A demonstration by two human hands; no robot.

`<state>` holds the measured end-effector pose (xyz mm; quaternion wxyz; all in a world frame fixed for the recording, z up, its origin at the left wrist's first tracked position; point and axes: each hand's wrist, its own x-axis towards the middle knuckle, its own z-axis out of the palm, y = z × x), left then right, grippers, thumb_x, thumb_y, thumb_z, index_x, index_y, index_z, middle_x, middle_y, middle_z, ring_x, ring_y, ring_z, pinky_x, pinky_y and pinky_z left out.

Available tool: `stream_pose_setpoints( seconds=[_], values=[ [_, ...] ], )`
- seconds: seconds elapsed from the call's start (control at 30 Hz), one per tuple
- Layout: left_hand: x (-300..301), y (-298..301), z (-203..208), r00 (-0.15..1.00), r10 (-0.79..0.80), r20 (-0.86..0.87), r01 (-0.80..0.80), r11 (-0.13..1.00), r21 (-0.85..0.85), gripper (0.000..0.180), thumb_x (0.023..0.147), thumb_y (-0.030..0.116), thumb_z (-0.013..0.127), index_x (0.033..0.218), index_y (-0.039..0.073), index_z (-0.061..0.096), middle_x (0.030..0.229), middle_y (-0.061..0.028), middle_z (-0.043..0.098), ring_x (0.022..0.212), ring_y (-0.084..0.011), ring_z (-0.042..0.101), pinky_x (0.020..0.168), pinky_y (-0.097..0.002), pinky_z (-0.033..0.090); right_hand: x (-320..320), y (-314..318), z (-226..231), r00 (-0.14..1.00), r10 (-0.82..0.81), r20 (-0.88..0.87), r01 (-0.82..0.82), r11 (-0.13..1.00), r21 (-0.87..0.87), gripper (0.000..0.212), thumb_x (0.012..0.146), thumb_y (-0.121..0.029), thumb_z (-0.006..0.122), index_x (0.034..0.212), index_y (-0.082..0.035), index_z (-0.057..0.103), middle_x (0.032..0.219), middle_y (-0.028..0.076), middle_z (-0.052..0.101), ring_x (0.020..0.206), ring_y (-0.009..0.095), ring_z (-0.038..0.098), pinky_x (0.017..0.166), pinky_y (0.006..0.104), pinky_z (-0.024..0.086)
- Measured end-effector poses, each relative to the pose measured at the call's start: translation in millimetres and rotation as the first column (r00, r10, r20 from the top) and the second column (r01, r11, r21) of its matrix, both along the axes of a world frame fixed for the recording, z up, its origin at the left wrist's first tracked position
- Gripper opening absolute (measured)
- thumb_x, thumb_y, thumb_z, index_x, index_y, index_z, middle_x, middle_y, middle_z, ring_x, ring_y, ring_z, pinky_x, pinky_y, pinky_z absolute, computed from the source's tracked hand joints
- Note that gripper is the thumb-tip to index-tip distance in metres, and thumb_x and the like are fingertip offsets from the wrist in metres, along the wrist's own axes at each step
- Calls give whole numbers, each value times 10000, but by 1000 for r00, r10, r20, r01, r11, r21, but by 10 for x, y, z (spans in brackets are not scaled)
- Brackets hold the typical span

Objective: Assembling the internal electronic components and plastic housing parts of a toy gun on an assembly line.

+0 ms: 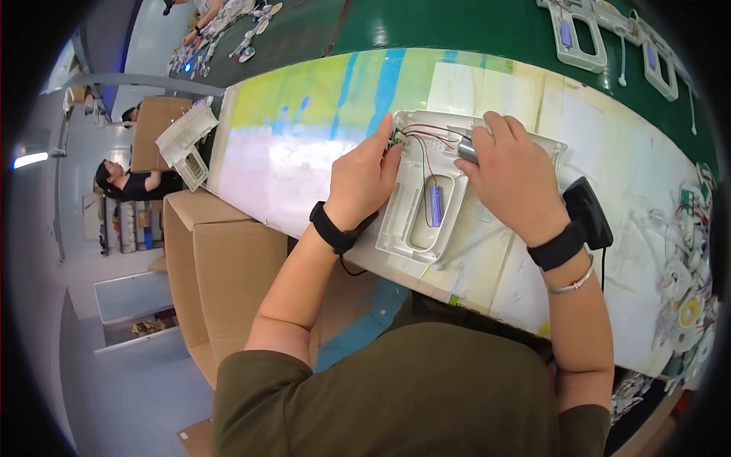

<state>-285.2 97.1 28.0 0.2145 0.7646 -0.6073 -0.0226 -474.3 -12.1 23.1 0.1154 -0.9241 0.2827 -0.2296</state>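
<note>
A white plastic housing (387, 228) lies open side up on the table in front of me, with an oval handle opening at its near end. Between the thumb and fingers of my left hand (358, 183) is a small green circuit board (394, 138) at the housing's upper left corner. My right hand (514, 179) is closed round a dark grey metal cylinder (467, 150) over the housing's middle. Red and black wires (426, 134) run from the board toward the cylinder. Another pair leads down to a purple cylindrical battery (435, 206) by the handle opening.
Green circuit boards and white parts are heaped (685, 282) at the right. More white housings (575, 38) lie on the green surface at the far right. A similar housing (189, 141) and an open cardboard box (228, 278) are at the left. Other people (137, 179) are farther off.
</note>
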Motion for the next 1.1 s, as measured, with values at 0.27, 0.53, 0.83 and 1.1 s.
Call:
stream_pose_setpoints(
  seconds=[0.27, 0.53, 0.83, 1.1],
  values=[
    [-322, 311, 421, 991, 44, 130, -23, 987, -160, 300, 804, 79, 624, 1096, 25, 581, 858, -87, 639, 734, -247, 603, 652, -325, 492, -34, 54, -77, 999, -37, 4, 38, 999, -28, 322, 730, -340, 702, 820, -76, 540, 895, 46, 511, 888, 182, 549, 538, 273, 521],
    [-536, 274, 210, 904, -323, 280, 275, 941, 196, 320, 679, 97, 677, 995, 121, 638, 787, 18, 631, 690, -201, 541, 614, -311, 450, -65, 19, -20, 999, -18, -34, 17, 1000, -17, 327, 762, -326, 676, 889, -50, 556, 982, 89, 531, 929, 225, 557, 614, 320, 526],
    [-306, 432, 300, 270, 99, -958, -216, 976, 40, 171, 832, 21, 604, 997, -13, 633, 831, -76, 669, 715, -149, 612, 667, -265, 507, 13, 331, 494, 945, 326, 32, -327, 945, 22, 319, 673, -195, 730, 942, -121, 577, 814, 34, 534, 764, 207, 525, 681, 340, 417],
    [-464, 357, 425, 982, -187, -29, 163, 915, -369, 260, 771, 33, 653, 1026, 0, 616, 825, -98, 590, 721, -214, 594, 602, -298, 488, 171, 299, 342, 957, 278, -82, -289, 942, -170, 127, 740, -110, 580, 852, -112, 519, 755, 22, 528, 698, 169, 557, 620, 295, 435]
  ],
)
